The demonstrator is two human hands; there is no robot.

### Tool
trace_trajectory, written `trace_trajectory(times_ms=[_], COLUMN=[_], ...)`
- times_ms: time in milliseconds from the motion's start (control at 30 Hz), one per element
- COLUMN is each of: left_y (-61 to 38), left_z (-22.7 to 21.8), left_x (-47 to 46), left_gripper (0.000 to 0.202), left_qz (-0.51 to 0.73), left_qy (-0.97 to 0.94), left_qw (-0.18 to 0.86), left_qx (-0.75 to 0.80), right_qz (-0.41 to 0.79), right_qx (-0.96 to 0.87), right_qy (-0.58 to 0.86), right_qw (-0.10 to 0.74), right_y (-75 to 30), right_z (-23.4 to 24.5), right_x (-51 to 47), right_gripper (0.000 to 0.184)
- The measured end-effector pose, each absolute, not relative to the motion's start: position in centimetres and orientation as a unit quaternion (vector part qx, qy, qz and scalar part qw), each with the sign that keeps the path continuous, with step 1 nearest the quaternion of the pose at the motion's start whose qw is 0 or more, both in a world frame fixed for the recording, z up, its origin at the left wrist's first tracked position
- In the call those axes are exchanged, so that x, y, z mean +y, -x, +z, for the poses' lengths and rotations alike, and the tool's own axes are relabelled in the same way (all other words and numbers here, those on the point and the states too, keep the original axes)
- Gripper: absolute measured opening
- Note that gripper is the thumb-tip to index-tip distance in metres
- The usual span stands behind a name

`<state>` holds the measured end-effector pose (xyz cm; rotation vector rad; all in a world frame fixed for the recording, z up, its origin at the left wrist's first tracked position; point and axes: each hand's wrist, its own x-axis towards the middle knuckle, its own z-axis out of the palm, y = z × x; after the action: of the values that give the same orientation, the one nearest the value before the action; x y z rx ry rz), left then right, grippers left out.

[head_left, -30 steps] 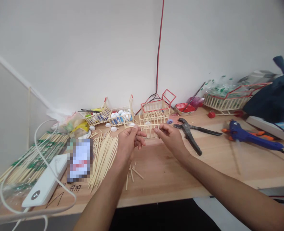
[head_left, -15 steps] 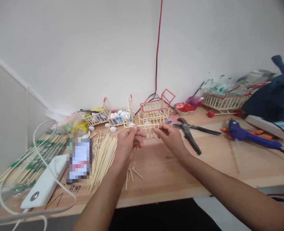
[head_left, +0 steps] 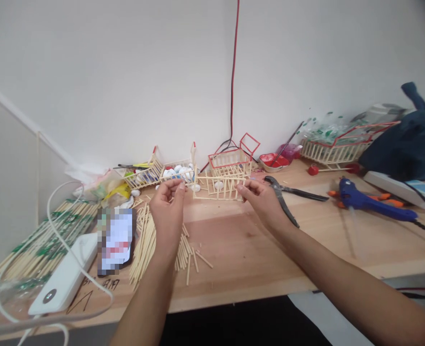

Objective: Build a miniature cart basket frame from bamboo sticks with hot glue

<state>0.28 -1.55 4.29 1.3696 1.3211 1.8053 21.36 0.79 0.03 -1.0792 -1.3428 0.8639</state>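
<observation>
Over the middle of the table, my right hand [head_left: 257, 194] pinches the right end of a small frame of pale wooden sticks [head_left: 207, 197]. My left hand [head_left: 169, 199] is beside the frame's left end, its thumb and fingers drawn together; what lies between them is too small to make out. Behind the frame stands a stick-built cart basket [head_left: 230, 163] with a red rim and handle. Cut sticks [head_left: 143, 250] lie in a loose pile below and around my left hand.
Left are bundled sticks [head_left: 50, 240], a white power bank [head_left: 63, 278] with a cable, and a phone [head_left: 117, 240]. Pliers [head_left: 284, 199], a blue glue gun [head_left: 374, 202] and a dish of red paint [head_left: 273, 161] sit right. More stick carts [head_left: 335, 153] stand along the wall.
My left hand has moved left, showing more of the stick frame and the short sticks beneath. My right hand stays at the frame's right end, shifted slightly right.
</observation>
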Motion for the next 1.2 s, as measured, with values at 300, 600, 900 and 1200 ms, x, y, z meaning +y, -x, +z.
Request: trace_trajectory(times_ms=[300,600,900,1200], left_y=[0.2,0.5,0.9,0.9], left_z=[3.9,3.1,3.2,3.5], left_x=[-0.8,-0.1,-0.4,-0.6], left_gripper=[0.034,0.026,0.016,0.025], left_qz=[0.6,0.656,0.605,0.475], left_qy=[-0.492,-0.446,-0.435,-0.372], left_qw=[0.377,0.428,0.543,0.724], left_qx=[0.505,0.434,0.388,0.334], right_qz=[0.42,0.442,0.432,0.504], right_qx=[-0.574,-0.572,-0.557,-0.532], right_qy=[0.447,0.457,0.46,0.433], right_qw=[0.542,0.518,0.54,0.525], right_y=[-21.6,-22.5,-23.9,-23.6], right_z=[0.5,-0.6,-1.4,-1.4], right_x=[0.6,1.4,2.0,2.2], right_gripper=[0.039,0.041,0.039,0.041])
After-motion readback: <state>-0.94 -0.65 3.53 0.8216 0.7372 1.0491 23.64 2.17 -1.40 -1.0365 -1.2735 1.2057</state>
